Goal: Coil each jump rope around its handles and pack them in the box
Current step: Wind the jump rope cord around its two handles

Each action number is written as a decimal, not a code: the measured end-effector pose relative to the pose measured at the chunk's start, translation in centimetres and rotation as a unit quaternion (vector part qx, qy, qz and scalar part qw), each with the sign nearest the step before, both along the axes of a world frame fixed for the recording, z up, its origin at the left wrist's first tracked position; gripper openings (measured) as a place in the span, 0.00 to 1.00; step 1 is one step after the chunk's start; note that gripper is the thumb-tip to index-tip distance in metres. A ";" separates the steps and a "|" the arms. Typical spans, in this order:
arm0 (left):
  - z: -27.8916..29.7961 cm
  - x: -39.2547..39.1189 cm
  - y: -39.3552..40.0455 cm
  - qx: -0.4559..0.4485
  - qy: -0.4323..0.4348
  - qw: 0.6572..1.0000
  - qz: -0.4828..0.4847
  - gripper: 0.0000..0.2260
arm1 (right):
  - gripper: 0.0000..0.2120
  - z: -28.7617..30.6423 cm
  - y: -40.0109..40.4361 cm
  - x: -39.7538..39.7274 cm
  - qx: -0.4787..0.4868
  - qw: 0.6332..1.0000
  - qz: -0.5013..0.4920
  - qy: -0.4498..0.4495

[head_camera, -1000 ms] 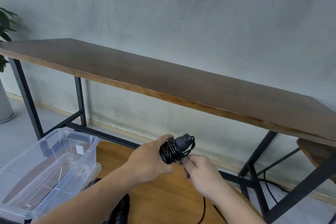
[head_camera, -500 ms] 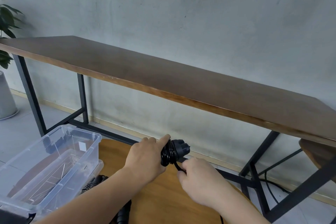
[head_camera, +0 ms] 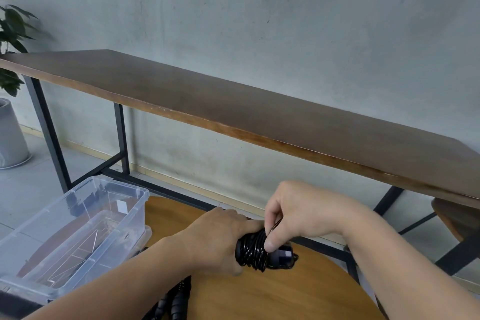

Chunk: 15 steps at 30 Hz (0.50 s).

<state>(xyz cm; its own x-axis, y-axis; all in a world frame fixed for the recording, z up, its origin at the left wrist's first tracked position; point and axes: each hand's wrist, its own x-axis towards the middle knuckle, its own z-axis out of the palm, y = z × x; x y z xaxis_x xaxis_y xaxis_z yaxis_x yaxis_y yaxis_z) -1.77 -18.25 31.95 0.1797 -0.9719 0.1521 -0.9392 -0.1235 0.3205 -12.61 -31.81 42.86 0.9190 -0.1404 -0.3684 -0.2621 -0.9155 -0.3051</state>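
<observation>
My left hand (head_camera: 217, 241) grips the black handles of a jump rope (head_camera: 255, 252), with glossy black cord coiled round them. My right hand (head_camera: 293, 213) comes over the top of the bundle and pinches the cord against the coil with thumb and fingers. The bundle is just above a round light-wood table (head_camera: 272, 293). A clear plastic box (head_camera: 78, 231) stands open to the left with nothing visible in it. Black handles of another rope (head_camera: 176, 299) lie on the table under my left forearm, partly hidden.
A long dark wooden bench table (head_camera: 259, 117) on black metal legs runs along the grey wall behind. A potted plant (head_camera: 10, 112) stands at far left on the tiled floor. A wooden stool edge (head_camera: 457, 218) shows at right.
My right hand has gone from below the bundle up and over its top, carrying the cord round. The bundle has dropped closer to the round table, and the head has tilted down.
</observation>
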 end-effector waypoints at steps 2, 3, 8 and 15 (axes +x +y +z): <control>0.9 0.1 0.5 0.031 0.086 0.995 -0.034 0.18 | 0.08 0.3 -1.4 0.3 0.072 0.997 0.003 -0.010; 1.4 0.0 0.9 0.047 0.133 0.989 -0.040 0.20 | 0.07 0.2 -2.0 0.4 0.115 0.993 0.001 -0.020; 3.0 0.0 1.8 0.043 0.317 0.946 -0.060 0.16 | 0.05 -3.4 -4.3 0.6 0.366 0.924 -0.078 -0.082; 1.7 0.0 1.7 -0.005 0.454 0.890 -0.028 0.14 | 0.23 -8.0 -3.9 0.7 0.492 0.830 -0.183 -0.187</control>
